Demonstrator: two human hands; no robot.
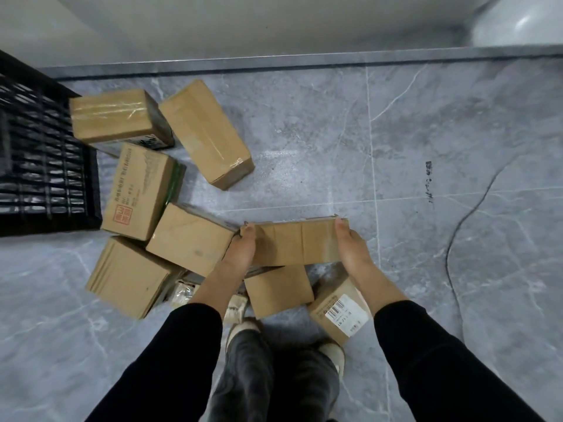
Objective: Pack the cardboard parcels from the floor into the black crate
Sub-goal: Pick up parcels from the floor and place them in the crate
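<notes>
Long flat brown cardboard parcel (295, 244) held between left hand (242, 249) and right hand (350, 246), each gripping one end. Long axis runs hand to hand. Black slatted plastic crate (45, 166) lies far left of parcel; left hand nearer.

One head-worn camera looks steeply down from close above at cardboard parcels (204, 134) on the floor (335, 132).

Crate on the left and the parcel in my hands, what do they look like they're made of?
Black crate: probably moulded plastic, fairly matte. Its walls are an open lattice of slots with faint highlights.
Parcel, held between left hand and right hand: brown cardboard, matte, with slightly shinier bands across it that look like clear tape.
</notes>
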